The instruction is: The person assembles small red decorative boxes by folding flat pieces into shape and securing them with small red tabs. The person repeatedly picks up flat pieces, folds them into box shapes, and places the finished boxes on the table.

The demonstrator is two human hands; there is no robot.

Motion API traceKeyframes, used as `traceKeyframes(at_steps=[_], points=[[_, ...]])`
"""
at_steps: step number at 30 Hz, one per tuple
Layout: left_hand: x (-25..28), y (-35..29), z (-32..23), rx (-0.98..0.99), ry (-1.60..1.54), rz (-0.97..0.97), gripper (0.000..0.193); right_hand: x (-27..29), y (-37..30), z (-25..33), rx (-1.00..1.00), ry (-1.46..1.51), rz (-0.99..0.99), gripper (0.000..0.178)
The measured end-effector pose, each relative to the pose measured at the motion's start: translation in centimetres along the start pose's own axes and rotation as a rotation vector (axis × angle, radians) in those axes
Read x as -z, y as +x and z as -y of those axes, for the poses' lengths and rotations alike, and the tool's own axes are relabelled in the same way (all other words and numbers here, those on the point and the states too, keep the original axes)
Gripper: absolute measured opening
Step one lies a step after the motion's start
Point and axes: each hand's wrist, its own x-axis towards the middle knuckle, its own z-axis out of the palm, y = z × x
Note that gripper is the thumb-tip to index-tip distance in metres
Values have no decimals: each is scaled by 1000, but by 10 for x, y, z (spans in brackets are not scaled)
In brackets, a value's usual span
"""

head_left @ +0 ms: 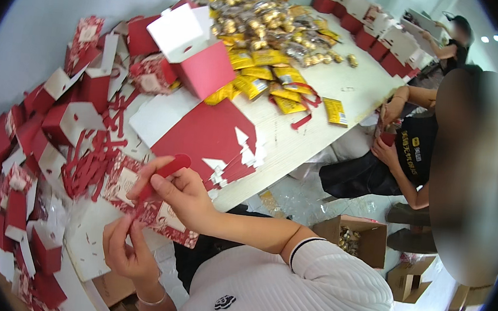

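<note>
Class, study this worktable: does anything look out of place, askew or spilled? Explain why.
Yes. The red-and-white boxes at left look askew: they lie jumbled, tipped at differing angles. A single yellow packet looks strayed, lying apart from the heap of packets, toward the edge of the table.

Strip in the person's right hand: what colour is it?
The strip is red; it shows best in the head view.

Packing workshop, long table w/ red boxes, yellow pkts, 2 co-workers
</note>
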Motion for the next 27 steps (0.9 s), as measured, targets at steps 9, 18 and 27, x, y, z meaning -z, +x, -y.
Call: traceKeyframes(at_steps=[9,18,27], points=[[-10,8,24,209,-708,139,23,12,-13,13,-354,134,250,22],[-27,3,15,374,-730,146,26,18,-7,14,-49,-310,209,8],[-18,7,23,551,-833,218,26,15,-4,33,61,-704,220,7]])
